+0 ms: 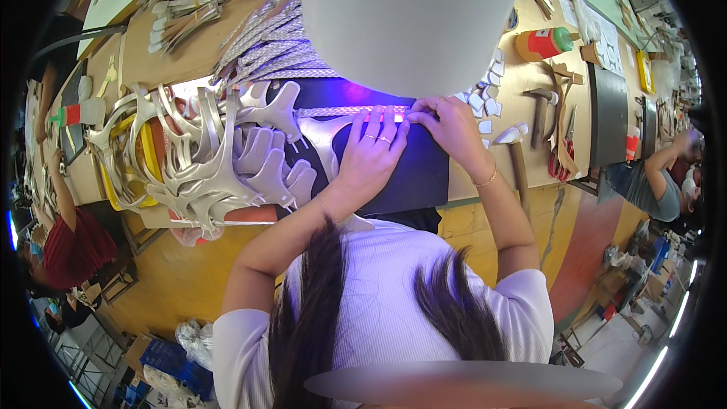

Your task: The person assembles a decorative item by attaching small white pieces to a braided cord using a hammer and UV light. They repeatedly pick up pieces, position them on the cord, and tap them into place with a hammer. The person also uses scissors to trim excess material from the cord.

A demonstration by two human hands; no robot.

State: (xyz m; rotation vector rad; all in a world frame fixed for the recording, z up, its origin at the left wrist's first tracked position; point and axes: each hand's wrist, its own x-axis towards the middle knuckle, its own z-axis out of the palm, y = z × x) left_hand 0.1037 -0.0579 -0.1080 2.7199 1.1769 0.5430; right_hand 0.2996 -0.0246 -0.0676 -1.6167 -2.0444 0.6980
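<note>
On the dark mat (409,174) of this crowded wooden bench (530,91), press your flat left hand (371,148) along the braided strip (344,112) lying under the lamp while your right hand (447,125), fingers curled, pinches its end straight and even.
</note>
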